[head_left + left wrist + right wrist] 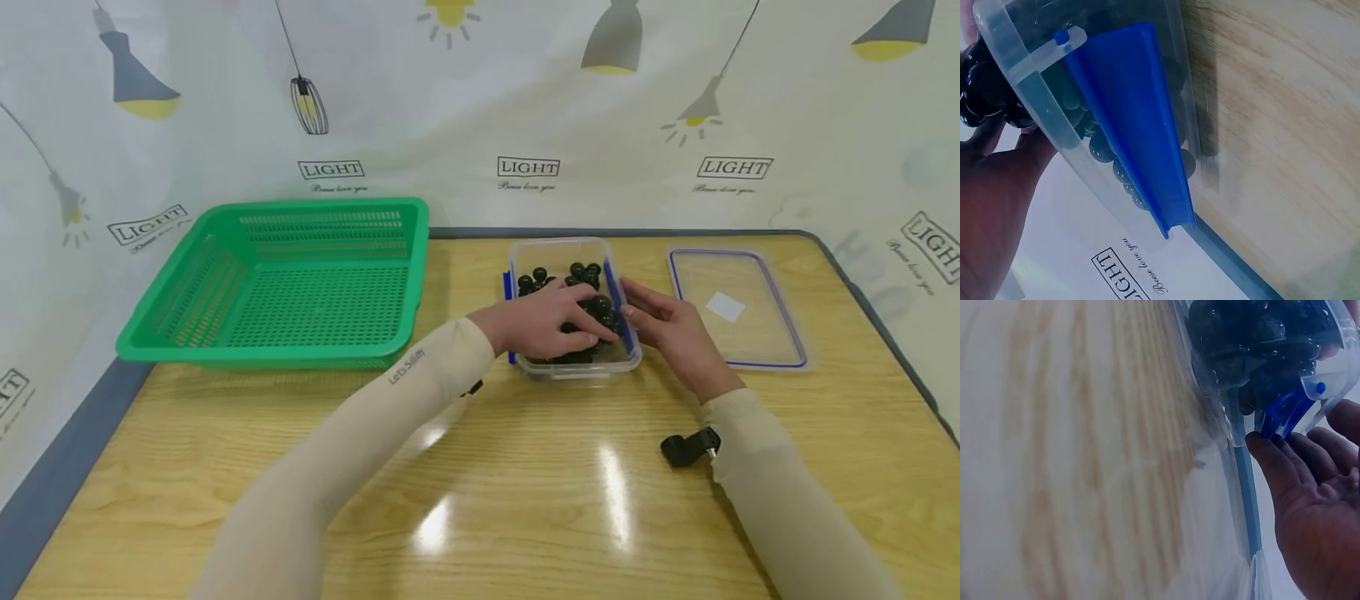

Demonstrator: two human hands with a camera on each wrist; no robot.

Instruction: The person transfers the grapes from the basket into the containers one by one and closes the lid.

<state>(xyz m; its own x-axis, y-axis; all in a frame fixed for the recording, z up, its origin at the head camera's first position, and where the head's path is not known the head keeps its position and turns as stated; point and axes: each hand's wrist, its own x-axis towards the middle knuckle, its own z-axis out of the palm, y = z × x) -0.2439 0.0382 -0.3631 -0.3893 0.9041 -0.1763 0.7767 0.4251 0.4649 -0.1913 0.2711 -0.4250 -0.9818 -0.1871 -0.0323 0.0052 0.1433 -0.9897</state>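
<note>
A clear plastic box with blue side latches stands on the table, holding dark, glossy, round grapes. My left hand reaches over its near left side with fingers spread down among them. In the left wrist view, a cluster of grapes sits against my left fingers above the rim; the fingertips are partly hidden. Outside the box's right wall is my right hand, fingers fairly straight. In the right wrist view its fingertips touch the hanging blue latch, with the thumb near the rim.
A green slotted basket stands at the back left, with no contents showing. The box's clear lid, edged with a blue seal and bearing a white label, lies to the right. Behind the wooden table rises a lamp-printed wall covering.
</note>
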